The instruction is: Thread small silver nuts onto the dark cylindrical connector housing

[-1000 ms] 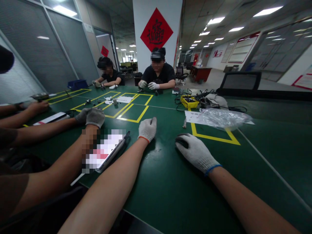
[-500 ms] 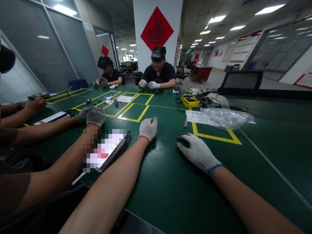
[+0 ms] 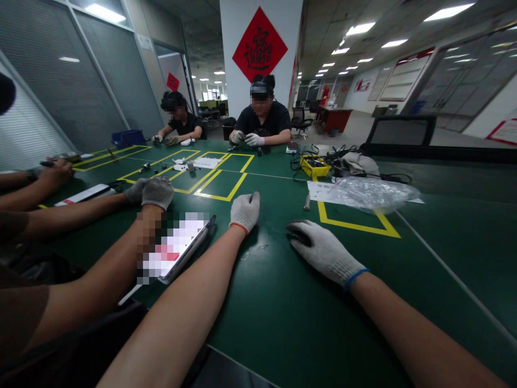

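My left hand (image 3: 244,211), in a white knit glove with an orange cuff, rests on the green table (image 3: 262,307). Its fingers are curled into a fist, and nothing shows sticking out of it. To its right, my right hand (image 3: 323,250) wears a similar glove with a blue cuff and grey-coated fingers. It lies low over the table, fingers loosely bent and the thumb apart from them, with nothing visible between. A small pale, slender piece (image 3: 307,202) lies beyond my right hand, beside a white paper sheet (image 3: 321,191). Small clear scraps (image 3: 254,252) lie between my hands.
A clear plastic bag (image 3: 374,193) covers part of the paper sheet. Behind it stand a yellow bin (image 3: 314,168) and tangled cables. At left, a co-worker's gloved hands (image 3: 157,193) are near a tablet (image 3: 186,248). Two people sit opposite. Yellow tape (image 3: 359,229) marks the tabletop.
My right hand has shifted slightly left, and the gap between its thumb and fingers looks a little wider. My left hand stays in place as a fist.
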Demonstrator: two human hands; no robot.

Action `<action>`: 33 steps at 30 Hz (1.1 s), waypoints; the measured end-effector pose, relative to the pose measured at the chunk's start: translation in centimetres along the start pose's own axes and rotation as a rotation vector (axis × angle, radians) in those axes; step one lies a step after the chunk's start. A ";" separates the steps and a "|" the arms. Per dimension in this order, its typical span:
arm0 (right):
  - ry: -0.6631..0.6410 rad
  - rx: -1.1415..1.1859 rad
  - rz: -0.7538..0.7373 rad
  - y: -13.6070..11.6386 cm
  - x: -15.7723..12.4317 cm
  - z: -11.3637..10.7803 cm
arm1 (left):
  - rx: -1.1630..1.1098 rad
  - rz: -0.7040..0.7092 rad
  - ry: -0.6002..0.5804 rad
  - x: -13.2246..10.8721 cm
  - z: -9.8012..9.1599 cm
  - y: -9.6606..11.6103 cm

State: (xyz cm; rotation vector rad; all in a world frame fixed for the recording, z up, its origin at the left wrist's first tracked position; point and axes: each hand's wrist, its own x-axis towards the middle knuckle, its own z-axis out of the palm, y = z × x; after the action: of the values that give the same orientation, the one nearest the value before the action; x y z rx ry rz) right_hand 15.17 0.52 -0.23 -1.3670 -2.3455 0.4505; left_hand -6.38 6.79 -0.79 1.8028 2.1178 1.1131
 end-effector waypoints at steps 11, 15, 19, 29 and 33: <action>-0.110 -0.320 0.055 -0.2 -0.2 0.9 | -0.051 0.005 0.001 0.0 0.0 -0.1; -0.146 -0.365 0.071 -0.4 -0.4 1.0 | -0.060 0.006 -0.002 0.0 0.0 -0.1; -0.159 -0.386 0.052 -0.7 -0.5 0.9 | -0.070 0.011 -0.003 0.0 0.0 -0.1; -0.233 -0.366 0.025 -0.6 -0.5 0.6 | -0.092 0.002 -0.017 0.1 0.0 0.0; -0.233 -0.329 0.037 -0.9 -0.6 0.4 | -0.094 0.006 -0.021 0.1 0.0 0.0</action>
State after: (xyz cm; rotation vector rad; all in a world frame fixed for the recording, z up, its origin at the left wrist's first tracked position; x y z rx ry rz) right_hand 14.61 -0.44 -0.26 -1.5794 -2.6805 0.2514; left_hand -6.38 6.89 -0.80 1.7719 2.0146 1.1694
